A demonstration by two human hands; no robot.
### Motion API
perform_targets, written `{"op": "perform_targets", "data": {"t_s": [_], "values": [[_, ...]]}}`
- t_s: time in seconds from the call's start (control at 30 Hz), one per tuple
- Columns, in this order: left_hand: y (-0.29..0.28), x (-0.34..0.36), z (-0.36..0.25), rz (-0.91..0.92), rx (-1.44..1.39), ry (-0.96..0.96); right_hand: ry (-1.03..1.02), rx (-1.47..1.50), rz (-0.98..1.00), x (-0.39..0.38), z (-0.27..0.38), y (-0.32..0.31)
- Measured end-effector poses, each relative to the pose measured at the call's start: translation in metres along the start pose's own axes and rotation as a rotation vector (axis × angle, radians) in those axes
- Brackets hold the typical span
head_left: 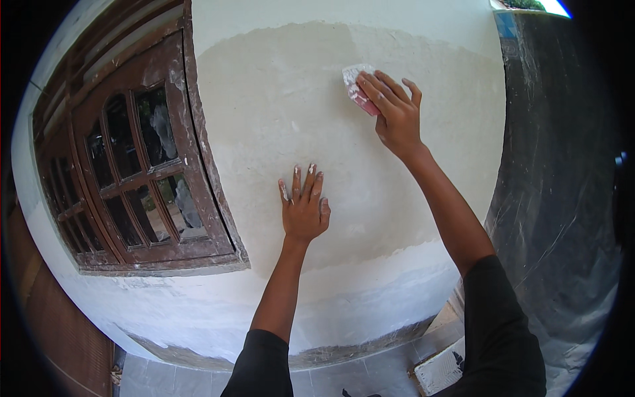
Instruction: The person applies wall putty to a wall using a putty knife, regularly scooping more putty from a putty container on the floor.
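My right hand (397,116) grips a small pink and white block (359,86), coated with white residue, against the upper part of the plastered wall (264,99). The wall has a broad greyish-beige patch with white areas above and below it. Lower and to the left, my left hand (304,208) lies on the same patch with fingers spread and holding nothing; white smears mark its fingertips. The face of the block under my right fingers is hidden.
A brown wooden window (139,172) with dusty panes sits at the left. Dark, crumpled sheeting (555,165) hangs at the right. A grey tiled floor (165,380) runs along the wall's foot. A white-stained tray or container (436,370) sits low beside my right sleeve.
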State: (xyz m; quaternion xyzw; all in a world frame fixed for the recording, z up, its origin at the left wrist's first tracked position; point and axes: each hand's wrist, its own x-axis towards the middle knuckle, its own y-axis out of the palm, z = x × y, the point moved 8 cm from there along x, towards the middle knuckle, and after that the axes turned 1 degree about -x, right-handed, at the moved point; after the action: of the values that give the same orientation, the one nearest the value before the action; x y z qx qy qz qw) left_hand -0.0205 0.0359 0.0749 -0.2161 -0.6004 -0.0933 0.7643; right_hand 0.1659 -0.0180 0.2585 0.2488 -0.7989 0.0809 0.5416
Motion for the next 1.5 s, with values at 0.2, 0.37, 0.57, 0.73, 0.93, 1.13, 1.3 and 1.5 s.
{"op": "perform_targets", "data": {"t_s": [0.2, 0.37, 0.57, 0.73, 0.93, 1.13, 1.3, 1.5], "values": [[0.004, 0.004, -0.009, 0.005, -0.027, 0.014, -0.038, -0.125, -0.016, 0.080, -0.046, 0.050], [0.003, 0.002, 0.001, 0.024, 0.008, -0.002, 0.049, -0.047, 0.099, -0.009, -0.020, 0.051], [0.005, 0.003, -0.001, 0.022, 0.004, 0.001, 0.025, -0.062, 0.311, -0.151, 0.014, 0.007], [0.000, 0.001, -0.004, -0.011, -0.010, 0.009, 0.004, 0.012, 0.068, -0.058, 0.013, -0.011], [0.001, 0.001, -0.007, -0.013, -0.001, 0.015, -0.075, -0.092, -0.075, 0.103, -0.015, 0.051], [0.003, 0.002, -0.002, 0.024, -0.006, -0.001, 0.029, 0.015, 0.079, 0.018, 0.009, 0.062], [0.004, 0.003, -0.004, -0.004, -0.010, 0.011, 0.093, 0.043, 0.318, -0.151, 0.048, 0.016], [0.002, 0.000, 0.002, 0.004, 0.009, 0.008, 0.031, 0.080, 0.095, -0.062, 0.027, -0.015]]}}
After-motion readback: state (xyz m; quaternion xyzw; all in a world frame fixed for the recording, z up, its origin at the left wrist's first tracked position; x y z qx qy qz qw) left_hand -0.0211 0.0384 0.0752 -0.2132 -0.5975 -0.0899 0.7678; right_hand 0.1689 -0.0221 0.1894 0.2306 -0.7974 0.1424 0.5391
